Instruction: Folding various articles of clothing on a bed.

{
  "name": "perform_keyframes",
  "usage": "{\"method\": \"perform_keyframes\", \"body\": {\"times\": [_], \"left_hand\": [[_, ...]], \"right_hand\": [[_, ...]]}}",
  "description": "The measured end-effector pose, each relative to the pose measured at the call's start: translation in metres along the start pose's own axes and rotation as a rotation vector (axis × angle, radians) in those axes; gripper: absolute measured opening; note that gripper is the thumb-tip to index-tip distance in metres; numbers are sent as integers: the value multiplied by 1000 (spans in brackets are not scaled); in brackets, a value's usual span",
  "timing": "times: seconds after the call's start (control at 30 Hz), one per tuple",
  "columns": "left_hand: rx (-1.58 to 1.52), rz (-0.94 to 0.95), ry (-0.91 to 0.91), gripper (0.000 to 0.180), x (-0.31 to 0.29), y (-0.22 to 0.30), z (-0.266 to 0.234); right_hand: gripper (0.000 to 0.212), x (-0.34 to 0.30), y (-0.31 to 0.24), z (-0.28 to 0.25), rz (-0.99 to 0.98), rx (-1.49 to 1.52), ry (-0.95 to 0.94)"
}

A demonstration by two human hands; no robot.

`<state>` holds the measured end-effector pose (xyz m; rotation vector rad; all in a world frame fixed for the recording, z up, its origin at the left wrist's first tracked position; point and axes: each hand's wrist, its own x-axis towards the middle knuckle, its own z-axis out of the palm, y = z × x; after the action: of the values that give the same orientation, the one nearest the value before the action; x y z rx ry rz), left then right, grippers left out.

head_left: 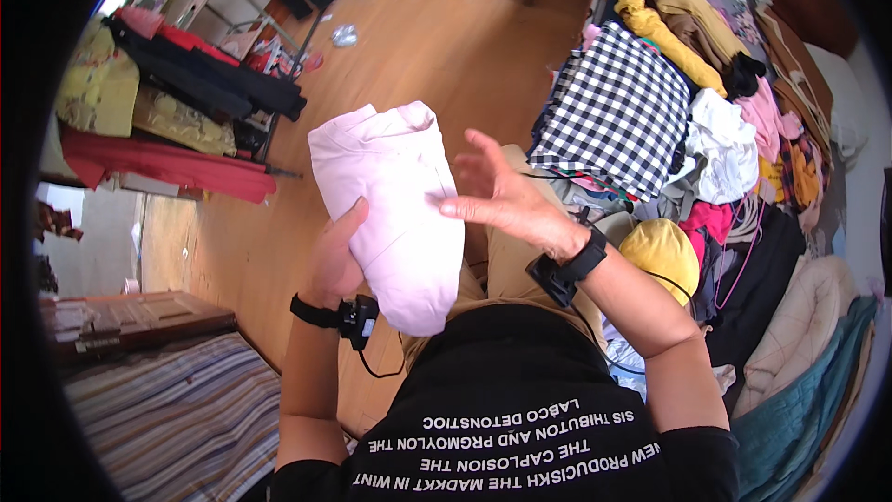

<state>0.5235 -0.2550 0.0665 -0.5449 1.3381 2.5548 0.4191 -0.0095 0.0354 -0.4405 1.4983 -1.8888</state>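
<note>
1. Your left hand (336, 260) grips the pink cloth bundle (400, 204) along its left side, thumb laid on the front.
2. Your right hand (516, 200) is spread wide at the bundle's right edge, its thumb reaching over the cloth and the fingers raised.
3. The bundle is in the middle of the frame, above your lap, its upper end showing folded layers.
4. At upper left on the floor (446, 46) lies a clear plastic packet (344, 35); it looks like a small bag, but is too small to tell what it holds.
5. To your right, the clothes heap carries a black-and-white checked cloth (613, 107), a white cloth (720, 149) and a rounded yellow item (662, 258).
6. At left, black garments (209, 72) hang above a red cloth (177, 165).
</note>
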Motion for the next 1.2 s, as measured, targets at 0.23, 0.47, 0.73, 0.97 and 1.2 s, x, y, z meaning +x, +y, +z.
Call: {"method": "perform_keyframes", "body": {"times": [0.23, 0.47, 0.73, 0.97, 1.2], "left_hand": [[65, -55, -127, 54, 27, -28, 32], [318, -17, -647, 56, 38, -26, 86], [487, -51, -441, 42, 64, -41, 91], [528, -68, -374, 38, 67, -52, 86], [603, -51, -364, 36, 72, -58, 80]], "right_hand": [[45, -48, 6, 0, -205, 231, 77], [43, -185, -60, -50, -154, 231, 474], [30, -359, -76, -90, -235, 43, 1390], [32, -447, -16, -128, -416, 261, 1599], [38, -511, 185, -175, 295, 200, 1573]]}}
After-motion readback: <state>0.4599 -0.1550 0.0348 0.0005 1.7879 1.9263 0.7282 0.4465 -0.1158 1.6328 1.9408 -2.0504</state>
